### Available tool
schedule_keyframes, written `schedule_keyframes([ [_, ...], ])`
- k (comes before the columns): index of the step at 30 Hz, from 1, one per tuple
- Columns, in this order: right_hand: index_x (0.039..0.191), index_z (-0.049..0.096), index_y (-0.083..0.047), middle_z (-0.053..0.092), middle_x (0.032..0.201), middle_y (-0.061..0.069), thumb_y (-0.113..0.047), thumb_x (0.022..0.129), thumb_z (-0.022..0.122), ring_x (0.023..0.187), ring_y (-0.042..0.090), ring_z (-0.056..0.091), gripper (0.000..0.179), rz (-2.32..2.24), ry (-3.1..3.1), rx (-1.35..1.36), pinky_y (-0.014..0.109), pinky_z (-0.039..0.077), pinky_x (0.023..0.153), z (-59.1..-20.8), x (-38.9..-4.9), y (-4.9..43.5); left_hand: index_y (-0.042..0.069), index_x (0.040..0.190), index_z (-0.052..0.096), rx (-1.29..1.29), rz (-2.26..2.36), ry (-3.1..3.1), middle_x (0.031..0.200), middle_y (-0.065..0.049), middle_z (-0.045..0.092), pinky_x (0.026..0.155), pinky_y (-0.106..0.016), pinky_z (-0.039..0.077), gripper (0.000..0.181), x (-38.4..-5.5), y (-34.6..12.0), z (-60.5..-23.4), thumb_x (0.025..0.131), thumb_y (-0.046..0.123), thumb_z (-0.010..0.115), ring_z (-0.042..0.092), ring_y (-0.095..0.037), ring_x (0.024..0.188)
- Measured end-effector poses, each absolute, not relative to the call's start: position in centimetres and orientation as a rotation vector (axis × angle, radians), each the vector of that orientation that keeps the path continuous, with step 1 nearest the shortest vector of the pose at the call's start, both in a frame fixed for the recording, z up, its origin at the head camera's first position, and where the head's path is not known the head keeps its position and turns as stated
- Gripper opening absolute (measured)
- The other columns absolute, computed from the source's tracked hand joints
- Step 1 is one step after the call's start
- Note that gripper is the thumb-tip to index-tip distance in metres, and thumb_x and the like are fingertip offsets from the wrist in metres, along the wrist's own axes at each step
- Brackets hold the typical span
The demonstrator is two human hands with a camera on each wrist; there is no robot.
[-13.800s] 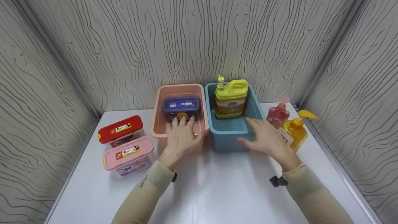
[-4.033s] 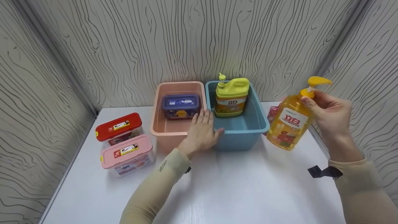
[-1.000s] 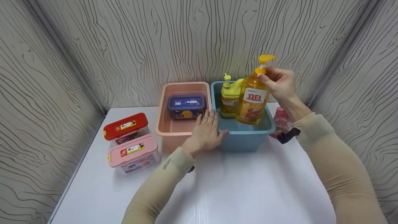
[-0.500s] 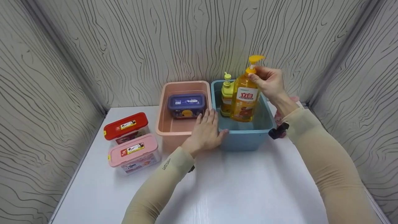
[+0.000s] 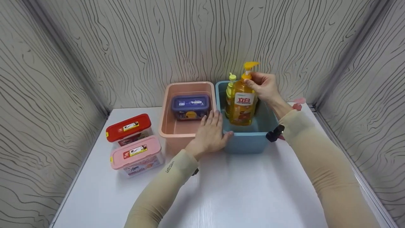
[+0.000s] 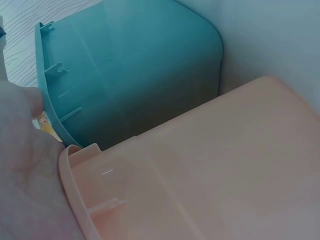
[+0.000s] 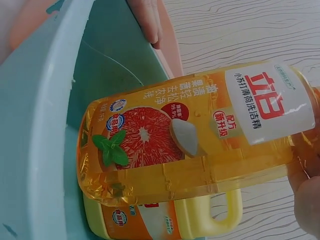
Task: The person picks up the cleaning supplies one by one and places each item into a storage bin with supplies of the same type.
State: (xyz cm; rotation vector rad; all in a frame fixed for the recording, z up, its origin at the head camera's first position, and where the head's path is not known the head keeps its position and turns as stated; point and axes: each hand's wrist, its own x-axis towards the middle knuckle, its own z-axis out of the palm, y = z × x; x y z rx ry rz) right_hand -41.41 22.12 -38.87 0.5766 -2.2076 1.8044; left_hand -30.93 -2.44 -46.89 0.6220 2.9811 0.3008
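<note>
My right hand [image 5: 264, 87] pinches the neck of an orange pump bottle of dish soap [image 5: 242, 109], held upright within the blue tub [image 5: 246, 144]. In the right wrist view the soap's label shows a cut grapefruit, and a yellow-green handled jug [image 7: 220, 215] sits behind it. From the head view the bottle hides most of that jug. My left hand [image 5: 208, 136] lies with straight fingers over the adjoining rims of the blue tub and the pink tub [image 5: 167, 125]. A dark blue lidded box [image 5: 190, 107] sits inside the pink tub.
Two lidded boxes stand on the white table [image 5: 208, 196] at left, one with a red lid [image 5: 128, 126], one with a pink lid [image 5: 136, 152]. A pink pump bottle [image 5: 297, 106] at right is mostly hidden behind my right arm. Patterned walls enclose the table's back and sides.
Earlier the orange bottle stood on the table at right; my right hand lifted it over the blue tub. Within the last second it moved left and slightly down. The left hand stays put.
</note>
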Motion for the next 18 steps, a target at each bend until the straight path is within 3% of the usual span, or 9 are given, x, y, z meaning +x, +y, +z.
schedule_keyframes([
  [10,0.147,0.072,-0.001,0.083,0.133,0.009,-0.019,0.111,0.072,0.113,0.009,0.078,0.040,1.799,-2.298,0.564,0.022,0.062,0.105,-39.2,-42.1,20.8,0.005,0.180,0.014,0.610,0.300,2.986,0.192,-0.013,0.007,0.147,-0.054,0.007,0.094,-31.0,-2.4,-46.9,0.115,0.070,0.031,0.005,-0.034,0.180],
  [18,0.146,0.071,0.002,0.080,0.138,0.016,-0.017,0.111,0.072,0.112,0.008,0.078,0.040,1.815,-2.340,0.576,0.019,0.062,0.102,-39.8,-42.6,19.7,0.006,0.181,0.013,0.601,0.323,2.982,0.192,-0.012,0.007,0.147,-0.054,0.006,0.094,-30.9,-2.4,-46.9,0.115,0.070,0.031,0.005,-0.033,0.180],
])
